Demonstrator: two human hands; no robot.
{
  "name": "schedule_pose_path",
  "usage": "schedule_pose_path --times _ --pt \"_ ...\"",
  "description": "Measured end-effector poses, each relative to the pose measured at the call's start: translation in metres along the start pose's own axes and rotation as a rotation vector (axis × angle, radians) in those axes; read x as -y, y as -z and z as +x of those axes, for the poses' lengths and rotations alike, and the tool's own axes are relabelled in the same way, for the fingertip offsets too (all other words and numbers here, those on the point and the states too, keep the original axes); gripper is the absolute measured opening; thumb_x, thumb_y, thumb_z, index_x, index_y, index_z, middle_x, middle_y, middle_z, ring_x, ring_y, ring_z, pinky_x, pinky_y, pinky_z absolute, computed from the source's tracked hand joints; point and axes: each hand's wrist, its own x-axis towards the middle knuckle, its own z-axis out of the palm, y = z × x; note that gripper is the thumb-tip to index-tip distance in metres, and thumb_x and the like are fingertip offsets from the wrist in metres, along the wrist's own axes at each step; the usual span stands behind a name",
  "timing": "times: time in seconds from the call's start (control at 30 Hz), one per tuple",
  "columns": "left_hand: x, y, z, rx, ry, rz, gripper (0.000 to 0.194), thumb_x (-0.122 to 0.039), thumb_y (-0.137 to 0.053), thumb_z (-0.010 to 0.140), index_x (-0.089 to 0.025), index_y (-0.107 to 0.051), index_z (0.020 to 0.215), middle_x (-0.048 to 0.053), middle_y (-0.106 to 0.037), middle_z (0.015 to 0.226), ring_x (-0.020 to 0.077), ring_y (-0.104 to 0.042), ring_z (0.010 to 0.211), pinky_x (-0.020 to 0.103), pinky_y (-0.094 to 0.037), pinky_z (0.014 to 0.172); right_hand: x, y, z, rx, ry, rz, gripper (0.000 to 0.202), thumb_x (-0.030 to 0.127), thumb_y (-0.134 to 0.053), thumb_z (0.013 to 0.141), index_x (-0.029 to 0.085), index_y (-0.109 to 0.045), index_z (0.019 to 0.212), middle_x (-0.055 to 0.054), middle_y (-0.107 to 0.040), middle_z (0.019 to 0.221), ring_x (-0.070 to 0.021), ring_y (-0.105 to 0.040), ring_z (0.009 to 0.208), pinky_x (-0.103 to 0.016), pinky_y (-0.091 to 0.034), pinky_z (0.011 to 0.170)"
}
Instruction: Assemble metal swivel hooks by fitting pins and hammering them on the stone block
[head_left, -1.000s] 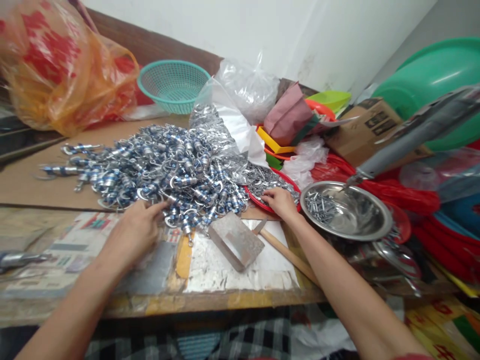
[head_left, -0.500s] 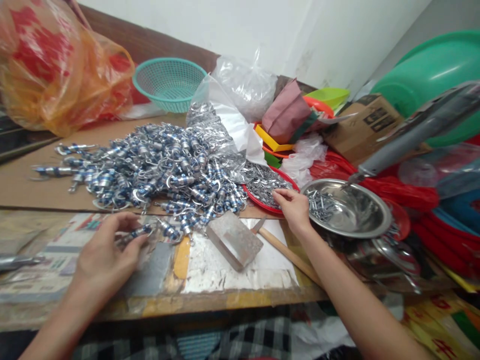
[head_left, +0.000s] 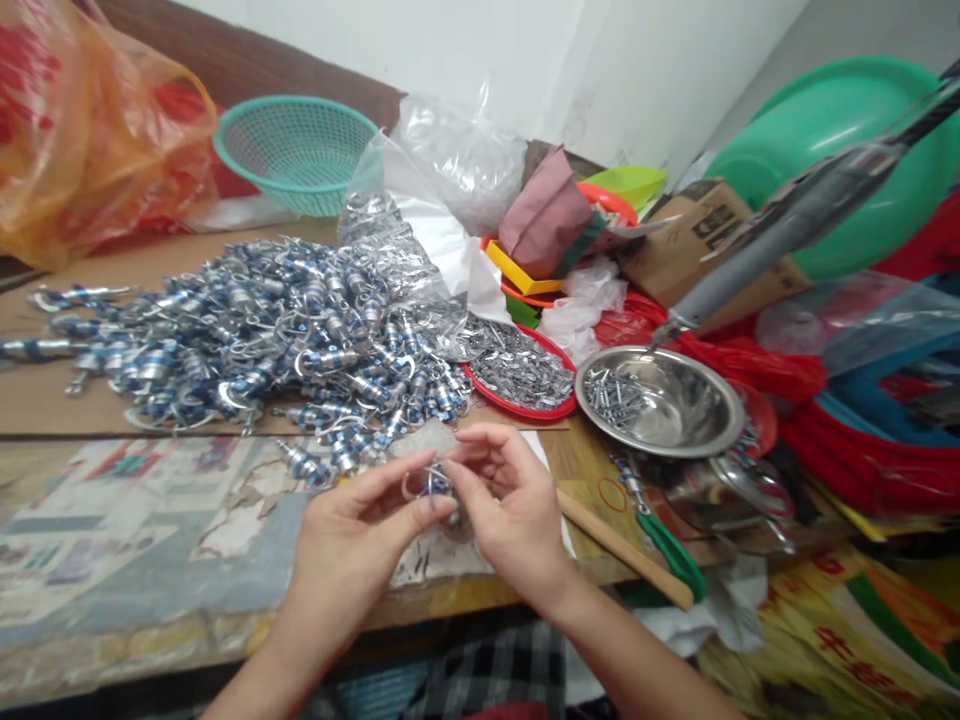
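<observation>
Above the metal block (head_left: 424, 438), my left hand (head_left: 367, 530) pinches a small blue-and-silver metal piece (head_left: 435, 482) with a curved hook. Meeting it from the right, my right hand (head_left: 510, 500) has its thumb and fingers closed at the same piece; whatever small part is between them is hidden. A large heap of similar blue-and-silver pieces (head_left: 247, 330) lies behind my hands on cardboard. To the right of the heap, a red plate (head_left: 517, 405) holds many flat silver bits. A wooden handle (head_left: 622, 548) sticks out right of my right hand.
A steel bowl (head_left: 697, 405) with metal pins stands at the right, under a grey hanging tool (head_left: 780, 235). Behind are a teal basket (head_left: 300, 150), an orange bag (head_left: 97, 140), a cardboard box (head_left: 697, 235) and a green basin (head_left: 832, 150). The table's front edge (head_left: 150, 645) runs below.
My right hand has left the red plate and come to my left hand, which has moved right with the blue-and-silver piece over the block. The camera view has shifted.
</observation>
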Motion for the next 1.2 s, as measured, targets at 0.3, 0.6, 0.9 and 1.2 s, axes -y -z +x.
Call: schedule_pose_path --times 0.3,0.6,0.9,1.2 --pt "0.003 -0.001 -0.001 0.031 -0.115 -0.051 0.035 -0.024 -0.076 0.061 -0.022 -0.065 0.094 0.001 -0.074 0.085 0.0181 -0.068 0.081 0.026 -0.056 0.071 0.002 -0.001 -0.016 -0.104 0.011 0.059 0.025 0.012 -0.058 0.078 0.024 -0.049 0.098 0.001 -0.063 0.080 -0.0100 -0.064 0.071 -0.019 -0.054 0.062" --pt "0.004 0.002 -0.007 0.033 -0.224 0.134 0.018 -0.028 -0.071 0.066 -0.026 -0.072 0.084 0.001 -0.071 0.084 0.0187 -0.065 0.081 0.028 -0.053 0.074 0.010 -0.002 -0.018 -0.092 0.002 0.251 0.025 0.008 -0.059 0.077 0.024 -0.049 0.092 0.005 -0.066 0.075 -0.0083 -0.064 0.065 -0.018 -0.055 0.059" --pt "0.002 0.002 -0.014 0.075 -0.283 0.060 0.006 -0.023 -0.066 0.073 -0.027 -0.071 0.072 0.000 -0.064 0.091 0.0174 -0.058 0.095 0.022 -0.049 0.078 0.003 0.008 -0.035 -0.013 0.175 0.040 0.032 0.012 -0.063 0.078 0.028 -0.053 0.104 -0.002 -0.067 0.092 -0.0160 -0.066 0.083 -0.030 -0.057 0.073" --pt "-0.009 0.005 -0.013 0.061 -0.287 0.195 0.006 -0.028 -0.065 0.073 -0.025 -0.069 0.072 0.001 -0.071 0.083 0.0181 -0.064 0.082 0.023 -0.051 0.073 -0.004 0.034 -0.033 0.149 0.655 -0.519 0.054 0.005 -0.056 0.079 0.033 -0.052 0.125 -0.007 -0.068 0.102 -0.0195 -0.066 0.089 -0.031 -0.058 0.069"
